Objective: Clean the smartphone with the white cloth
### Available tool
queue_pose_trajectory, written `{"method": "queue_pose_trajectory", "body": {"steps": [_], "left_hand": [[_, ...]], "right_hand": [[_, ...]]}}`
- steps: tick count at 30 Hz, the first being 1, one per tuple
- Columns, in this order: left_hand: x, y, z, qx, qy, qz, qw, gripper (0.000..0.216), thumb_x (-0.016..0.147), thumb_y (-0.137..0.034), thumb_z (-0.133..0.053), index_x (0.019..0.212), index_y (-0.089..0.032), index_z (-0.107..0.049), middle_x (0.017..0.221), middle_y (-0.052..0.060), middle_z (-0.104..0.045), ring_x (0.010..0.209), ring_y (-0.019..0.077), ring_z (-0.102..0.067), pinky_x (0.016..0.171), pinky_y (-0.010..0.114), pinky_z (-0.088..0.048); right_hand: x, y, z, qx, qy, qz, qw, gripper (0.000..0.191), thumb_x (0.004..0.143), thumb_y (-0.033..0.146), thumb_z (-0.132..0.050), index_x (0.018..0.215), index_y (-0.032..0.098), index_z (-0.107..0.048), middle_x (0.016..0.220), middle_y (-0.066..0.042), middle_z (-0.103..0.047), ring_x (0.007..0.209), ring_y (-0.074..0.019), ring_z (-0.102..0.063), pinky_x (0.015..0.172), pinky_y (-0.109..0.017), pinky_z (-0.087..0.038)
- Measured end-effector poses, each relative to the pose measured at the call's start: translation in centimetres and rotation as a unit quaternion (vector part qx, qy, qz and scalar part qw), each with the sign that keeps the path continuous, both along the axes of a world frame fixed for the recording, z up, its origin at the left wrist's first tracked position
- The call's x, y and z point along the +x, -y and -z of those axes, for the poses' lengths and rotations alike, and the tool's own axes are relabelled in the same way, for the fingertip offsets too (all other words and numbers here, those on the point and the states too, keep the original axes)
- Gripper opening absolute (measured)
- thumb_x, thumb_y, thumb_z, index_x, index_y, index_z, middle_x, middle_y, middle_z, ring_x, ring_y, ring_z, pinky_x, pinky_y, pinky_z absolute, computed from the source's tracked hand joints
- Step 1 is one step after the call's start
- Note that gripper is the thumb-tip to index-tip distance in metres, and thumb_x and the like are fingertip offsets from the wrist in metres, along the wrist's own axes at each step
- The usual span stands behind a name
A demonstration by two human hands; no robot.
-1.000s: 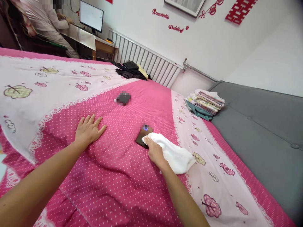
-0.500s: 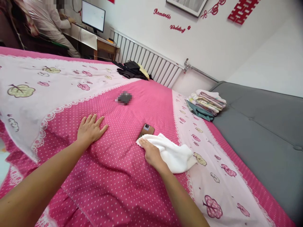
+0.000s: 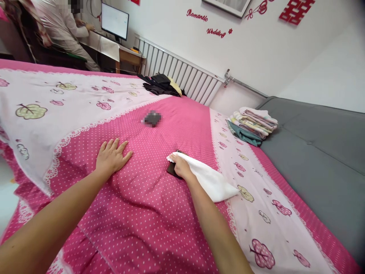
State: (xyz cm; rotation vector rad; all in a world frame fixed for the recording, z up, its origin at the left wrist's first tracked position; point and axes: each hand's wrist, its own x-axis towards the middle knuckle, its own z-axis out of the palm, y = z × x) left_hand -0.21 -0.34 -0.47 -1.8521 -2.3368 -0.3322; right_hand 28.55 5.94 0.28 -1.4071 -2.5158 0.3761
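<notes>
Your right hand (image 3: 181, 166) has its fingers closed on the plain white cloth (image 3: 210, 179), which trails off to their right; beneath them lies the dark phone (image 3: 172, 170), its lower end bare. Your left hand (image 3: 112, 156) lies spread and empty on the bedspread (image 3: 154, 146). Half a second ago the cloth hid that end and left the camera showing.

Over there, beyond the grip (image 3: 182, 167): white wall (image 3: 256, 57), red lettering (image 3: 216, 33), radiator (image 3: 178, 66) | far left of grip: desk (image 3: 129, 57), lit monitor (image 3: 115, 22) | right of grip: grey headboard (image 3: 319, 160)
</notes>
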Motion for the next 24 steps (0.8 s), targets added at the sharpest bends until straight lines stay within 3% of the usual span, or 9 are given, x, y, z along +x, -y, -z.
{"method": "queue_pose_trajectory", "body": {"steps": [6, 11, 18, 24], "left_hand": [[0.0, 0.1, -0.2, 0.000, -0.002, -0.002, 1.000, 0.075, 0.085, -0.061, -0.021, 0.144, -0.017, -0.033, 0.149, 0.016, -0.032, 0.138, 0.0326, -0.025, 0.112, 0.046, -0.012], [0.0, 0.2, -0.3, -0.003, -0.005, -0.005, 1.000, 0.075, 0.085, -0.061, -0.021, 0.143, -0.017, -0.034, 0.149, 0.016, -0.032, 0.138, 0.0324, -0.025, 0.112, 0.046, -0.012], [-0.1, -0.1, -0.1, -0.003, -0.014, -0.006, 1.000, 0.074, 0.085, -0.061, -0.020, 0.144, -0.018, -0.033, 0.149, 0.015, -0.032, 0.138, 0.0322, -0.025, 0.112, 0.046, -0.012], [-0.1, 0.0, -0.2, 0.000, -0.009, -0.006, 1.000, 0.075, 0.084, -0.061, -0.019, 0.144, -0.018, -0.033, 0.149, 0.014, -0.033, 0.138, 0.0316, -0.025, 0.112, 0.045, -0.012]], "right_hand": [[-0.5, 1.2, -0.5, -0.002, 0.008, 0.011, 1.000, 0.059, 0.078, -0.004, -0.036, 0.133, 0.014, -0.050, 0.142, -0.007, -0.045, 0.134, -0.0191, -0.036, 0.112, -0.034, -0.029], [-0.2, 3.8, -0.6, -0.004, -0.008, -0.024, 1.000, 0.061, 0.076, -0.005, -0.036, 0.133, 0.011, -0.049, 0.143, -0.008, -0.043, 0.135, -0.0187, -0.034, 0.112, -0.034, -0.028], [1.8, 7.7, 0.0, -0.002, -0.058, -0.075, 0.995, 0.067, 0.073, -0.002, -0.035, 0.136, 0.017, -0.047, 0.144, -0.004, -0.042, 0.135, -0.0151, -0.033, 0.113, -0.035, -0.028], [3.7, 9.2, 0.3, -0.019, -0.065, -0.046, 0.997, 0.072, 0.069, -0.004, -0.036, 0.138, 0.015, -0.044, 0.145, -0.006, -0.040, 0.136, -0.0164, -0.032, 0.113, -0.036, -0.029]]}}
